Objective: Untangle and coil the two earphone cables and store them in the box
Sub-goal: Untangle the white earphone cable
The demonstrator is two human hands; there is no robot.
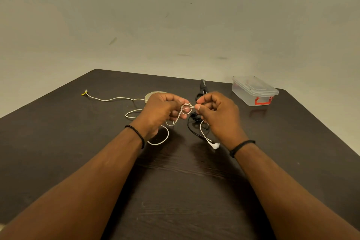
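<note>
Untangling is the current step. Above the dark surface (175, 191), the left hand (161, 111) and right hand (218, 113) each pinch the white cable (186, 107) at a knotted loop, fingers curled. The black cable (192, 129) lies beneath. Next, ease the loop open gently. Farther right, the box (253, 91) stands closed.

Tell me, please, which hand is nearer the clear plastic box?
Right. The right hand sits just left of the clear plastic box; the left hand is farther left, beyond the white cable loop both pinch.
</note>
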